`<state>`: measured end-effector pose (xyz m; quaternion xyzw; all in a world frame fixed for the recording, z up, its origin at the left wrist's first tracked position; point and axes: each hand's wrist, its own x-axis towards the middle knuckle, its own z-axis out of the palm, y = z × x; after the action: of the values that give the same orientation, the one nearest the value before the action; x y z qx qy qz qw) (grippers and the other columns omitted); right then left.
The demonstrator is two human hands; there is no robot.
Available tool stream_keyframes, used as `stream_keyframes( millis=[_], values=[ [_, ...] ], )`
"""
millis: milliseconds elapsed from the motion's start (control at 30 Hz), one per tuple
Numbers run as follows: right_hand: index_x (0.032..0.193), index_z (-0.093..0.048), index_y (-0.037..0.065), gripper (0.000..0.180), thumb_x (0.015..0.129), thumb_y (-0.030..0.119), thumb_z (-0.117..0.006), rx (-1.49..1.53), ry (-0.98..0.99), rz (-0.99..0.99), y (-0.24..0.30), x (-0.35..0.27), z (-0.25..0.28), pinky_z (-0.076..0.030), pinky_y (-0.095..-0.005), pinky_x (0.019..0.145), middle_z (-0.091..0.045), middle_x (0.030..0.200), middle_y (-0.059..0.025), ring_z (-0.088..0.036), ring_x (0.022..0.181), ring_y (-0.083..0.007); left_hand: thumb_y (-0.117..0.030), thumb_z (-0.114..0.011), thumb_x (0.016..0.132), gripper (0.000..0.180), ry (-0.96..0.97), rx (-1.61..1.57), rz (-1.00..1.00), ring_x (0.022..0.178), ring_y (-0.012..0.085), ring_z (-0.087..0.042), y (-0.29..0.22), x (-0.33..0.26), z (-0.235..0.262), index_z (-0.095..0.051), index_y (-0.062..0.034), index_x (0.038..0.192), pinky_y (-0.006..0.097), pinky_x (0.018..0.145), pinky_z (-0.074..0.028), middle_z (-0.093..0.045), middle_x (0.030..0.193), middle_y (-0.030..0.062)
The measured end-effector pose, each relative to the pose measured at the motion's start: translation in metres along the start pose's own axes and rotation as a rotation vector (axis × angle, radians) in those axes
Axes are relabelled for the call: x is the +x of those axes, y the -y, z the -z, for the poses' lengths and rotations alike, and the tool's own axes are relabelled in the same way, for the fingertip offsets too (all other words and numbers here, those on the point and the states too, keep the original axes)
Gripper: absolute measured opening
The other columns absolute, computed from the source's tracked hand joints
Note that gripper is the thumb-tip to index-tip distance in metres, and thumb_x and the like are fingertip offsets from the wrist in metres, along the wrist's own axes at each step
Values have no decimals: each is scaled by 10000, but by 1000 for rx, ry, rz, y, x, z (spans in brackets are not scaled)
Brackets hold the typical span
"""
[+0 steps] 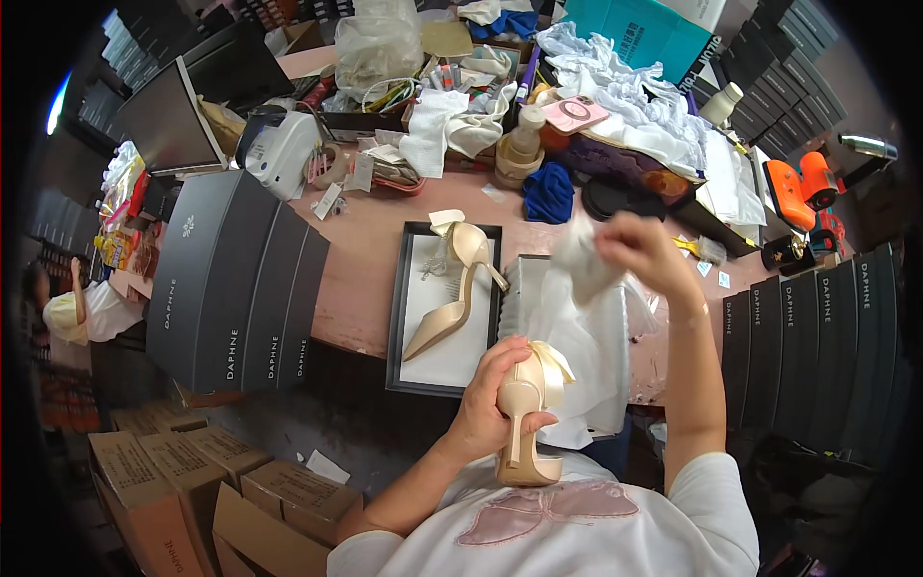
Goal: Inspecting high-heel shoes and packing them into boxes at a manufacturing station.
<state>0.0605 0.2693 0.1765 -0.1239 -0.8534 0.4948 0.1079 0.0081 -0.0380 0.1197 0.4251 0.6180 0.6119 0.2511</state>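
Close to my chest, my left hand (pixel 481 399) is wrapped round a beige high-heeled shoe (pixel 520 392). A cream bow shows at its top, and the slim heel faces me. My right hand (pixel 646 252) is raised to the right, fingers closed on a crumpled white cloth or tissue (pixel 583 267); motion blurs it. Left of that, a matching beige high-heeled shoe (pixel 440 325) lies in an open dark shoebox (pixel 394 322) with a white inside. White tissue paper (pixel 558 351) spreads over a second, pale-lined box part (pixel 615 356) below my right hand.
Stacked dark shoeboxes stand left (pixel 207 288) and right (pixel 817 332) of the pink tabletop (pixel 361 264). At the back are a pump bottle (pixel 525 135), a blue cloth (pixel 549 192), a pink phone (pixel 575 113) and a yellow-handled brush (pixel 707 250). Brown cartons (pixel 173 471) sit lower left.
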Motion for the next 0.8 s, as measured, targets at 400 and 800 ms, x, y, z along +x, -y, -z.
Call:
stream_keyframes(
  millis=[400, 800],
  values=[
    [1106, -705, 32, 372, 739, -11, -746, -127, -430, 423, 74, -206, -97, -519, -291, 602, -627, 905, -65, -635, 699, -196, -42, -874, 582, 870, 164, 211, -110, 1353, 375, -429, -55, -5, -52, -464, -77, 1349, 418, 1119, -381, -430, 1440, 189],
    [1047, -662, 4, 344, 707, -23, -708, -181, -445, 437, 80, -216, -116, -481, -342, 664, -599, 910, -89, -584, 745, -249, -36, -837, 640, 762, 111, 245, -64, 1323, 364, -470, -56, -20, -60, -490, -78, 1317, 408, 1091, -410, -466, 1414, 187]
  ],
)
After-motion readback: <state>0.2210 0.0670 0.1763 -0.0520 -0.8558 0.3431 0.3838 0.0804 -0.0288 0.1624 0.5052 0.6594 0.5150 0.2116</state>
